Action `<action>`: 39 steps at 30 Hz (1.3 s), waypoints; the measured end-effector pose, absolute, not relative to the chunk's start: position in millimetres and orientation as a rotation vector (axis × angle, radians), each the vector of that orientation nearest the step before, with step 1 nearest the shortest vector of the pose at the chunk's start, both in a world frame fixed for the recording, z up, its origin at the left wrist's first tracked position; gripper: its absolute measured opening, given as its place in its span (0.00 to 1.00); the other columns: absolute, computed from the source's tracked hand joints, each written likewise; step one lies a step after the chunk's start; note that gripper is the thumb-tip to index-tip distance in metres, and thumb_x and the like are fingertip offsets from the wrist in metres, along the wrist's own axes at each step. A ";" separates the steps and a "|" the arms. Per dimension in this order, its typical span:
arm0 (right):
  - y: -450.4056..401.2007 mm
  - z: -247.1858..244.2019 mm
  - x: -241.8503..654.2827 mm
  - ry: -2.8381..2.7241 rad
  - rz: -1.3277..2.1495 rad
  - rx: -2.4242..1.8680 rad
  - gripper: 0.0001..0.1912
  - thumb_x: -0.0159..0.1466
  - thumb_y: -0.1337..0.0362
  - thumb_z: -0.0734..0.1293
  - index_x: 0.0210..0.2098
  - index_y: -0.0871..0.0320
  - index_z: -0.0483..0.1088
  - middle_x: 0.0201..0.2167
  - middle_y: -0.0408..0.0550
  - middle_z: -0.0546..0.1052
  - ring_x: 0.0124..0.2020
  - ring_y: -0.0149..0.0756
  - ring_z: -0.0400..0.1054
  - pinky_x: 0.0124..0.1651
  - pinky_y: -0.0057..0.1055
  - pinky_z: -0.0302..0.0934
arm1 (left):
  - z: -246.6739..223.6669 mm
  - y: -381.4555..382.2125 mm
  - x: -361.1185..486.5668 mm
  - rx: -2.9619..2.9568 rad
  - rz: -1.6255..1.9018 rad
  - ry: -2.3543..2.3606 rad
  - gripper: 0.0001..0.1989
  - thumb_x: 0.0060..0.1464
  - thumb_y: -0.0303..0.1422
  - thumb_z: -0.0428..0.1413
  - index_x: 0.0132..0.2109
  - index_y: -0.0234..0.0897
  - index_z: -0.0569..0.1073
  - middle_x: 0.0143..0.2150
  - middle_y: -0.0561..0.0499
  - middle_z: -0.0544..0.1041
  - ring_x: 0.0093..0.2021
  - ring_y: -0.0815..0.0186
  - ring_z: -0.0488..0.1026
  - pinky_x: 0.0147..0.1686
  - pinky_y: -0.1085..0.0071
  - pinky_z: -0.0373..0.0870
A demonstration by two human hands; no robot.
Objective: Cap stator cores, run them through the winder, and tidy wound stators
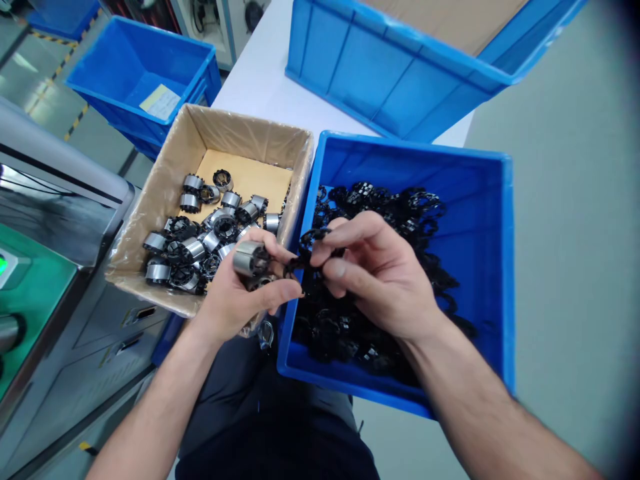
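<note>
Black ring (314, 235) sat pinched in the right fingers (357, 230), just beside the left hand (225, 303); the left grasped a metal-banded ring (245, 259), its axis pointing roughly rightward.

Metal rings (158, 272): grey, smooth, moderately glossy. Black parts (370, 197) at right: plastic-looking, glossy highlights. Near right bin (506, 267): smooth blue plastic, soft sheen. Left box (150, 193): brown cardboard, covered by glossy, wrinkled clear film. Trousers (220, 393): dark matt cloth.
</note>
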State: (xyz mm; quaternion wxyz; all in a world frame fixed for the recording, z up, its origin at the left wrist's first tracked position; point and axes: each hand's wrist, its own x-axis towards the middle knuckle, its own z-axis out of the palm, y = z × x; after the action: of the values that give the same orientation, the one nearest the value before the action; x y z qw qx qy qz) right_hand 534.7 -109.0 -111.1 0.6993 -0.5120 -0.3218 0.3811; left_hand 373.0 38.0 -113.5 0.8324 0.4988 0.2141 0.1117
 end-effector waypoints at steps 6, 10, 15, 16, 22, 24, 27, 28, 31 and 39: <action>-107.4 -112.6 530.2 -0.668 0.594 -1.371 0.11 0.68 0.52 0.85 0.41 0.50 0.87 0.36 0.44 0.78 0.27 0.29 0.66 0.28 0.30 0.65 | -115.1 39.2 374.6 1.126 0.364 0.533 0.33 0.46 0.35 0.86 0.45 0.45 0.70 0.37 0.58 0.78 0.42 0.62 0.84 0.44 0.69 0.82; -108.9 -106.1 528.4 -0.735 0.732 -1.444 0.10 0.63 0.60 0.88 0.42 0.52 0.89 0.31 0.42 0.79 0.25 0.28 0.63 0.23 0.28 0.57 | -113.0 37.6 373.1 1.331 0.391 0.526 0.32 0.44 0.34 0.87 0.44 0.44 0.72 0.38 0.57 0.78 0.35 0.67 0.76 0.38 0.70 0.77; -108.4 -105.7 522.3 -0.763 0.666 -1.452 0.09 0.68 0.65 0.83 0.48 0.49 0.92 0.33 0.43 0.81 0.25 0.28 0.66 0.22 0.27 0.57 | -108.5 29.3 369.4 1.181 0.362 0.536 0.27 0.65 0.60 0.71 0.50 0.47 0.73 0.39 0.54 0.79 0.29 0.65 0.77 0.25 0.69 0.70; -107.4 -106.6 520.5 -0.782 0.636 -1.442 0.10 0.69 0.66 0.82 0.49 0.48 0.92 0.34 0.44 0.81 0.26 0.28 0.68 0.23 0.27 0.58 | -107.9 26.6 368.0 1.138 0.325 0.556 0.26 0.71 0.64 0.63 0.51 0.47 0.74 0.36 0.55 0.77 0.26 0.65 0.76 0.23 0.69 0.68; -103.1 -113.3 506.7 -0.773 0.545 -1.445 0.12 0.71 0.67 0.80 0.52 0.47 0.91 0.41 0.45 0.86 0.31 0.31 0.72 0.28 0.28 0.66 | -106.8 11.6 360.0 1.164 0.229 0.617 0.30 0.77 0.64 0.55 0.71 0.52 0.72 0.30 0.54 0.78 0.27 0.60 0.76 0.28 0.66 0.69; -103.7 -115.3 503.8 -0.763 0.520 -1.465 0.09 0.71 0.66 0.81 0.49 0.48 0.90 0.42 0.46 0.88 0.32 0.33 0.75 0.29 0.29 0.69 | -107.1 10.0 359.5 1.157 0.225 0.611 0.31 0.77 0.63 0.55 0.74 0.54 0.71 0.31 0.54 0.78 0.28 0.60 0.76 0.29 0.66 0.70; -105.0 -118.1 503.3 -0.850 0.434 -1.452 0.06 0.72 0.68 0.81 0.44 0.48 0.88 0.40 0.45 0.89 0.37 0.36 0.82 0.32 0.30 0.72 | -108.4 10.9 360.1 1.140 0.225 0.586 0.29 0.77 0.62 0.55 0.73 0.54 0.71 0.30 0.54 0.78 0.28 0.61 0.73 0.30 0.67 0.69; -105.2 -119.3 504.0 -0.890 0.399 -1.440 0.07 0.72 0.70 0.80 0.43 0.48 0.88 0.40 0.45 0.90 0.39 0.37 0.84 0.34 0.31 0.74 | -109.1 11.6 360.3 1.137 0.226 0.579 0.29 0.77 0.62 0.55 0.72 0.53 0.71 0.30 0.55 0.79 0.28 0.62 0.73 0.30 0.67 0.70; -105.1 -123.7 506.8 -1.028 0.272 -1.373 0.10 0.72 0.73 0.80 0.41 0.49 0.87 0.42 0.44 0.91 0.43 0.38 0.88 0.41 0.32 0.80 | -111.6 13.4 360.6 1.152 0.228 0.531 0.30 0.79 0.62 0.51 0.72 0.50 0.69 0.29 0.55 0.78 0.27 0.63 0.73 0.29 0.68 0.70; -108.3 -130.7 508.1 -1.212 0.044 -1.366 0.12 0.72 0.77 0.78 0.46 0.52 0.88 0.47 0.49 0.92 0.46 0.39 0.90 0.48 0.31 0.84 | -118.1 16.8 357.4 1.189 0.209 0.394 0.31 0.83 0.60 0.47 0.78 0.49 0.67 0.29 0.55 0.78 0.26 0.63 0.75 0.28 0.68 0.69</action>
State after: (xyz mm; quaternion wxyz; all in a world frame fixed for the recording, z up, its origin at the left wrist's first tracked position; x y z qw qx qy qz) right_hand 508.1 -108.3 -130.7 0.6112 -0.5919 -0.5251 0.0191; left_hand 357.4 16.8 -118.1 0.8050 0.5555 0.1842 0.0975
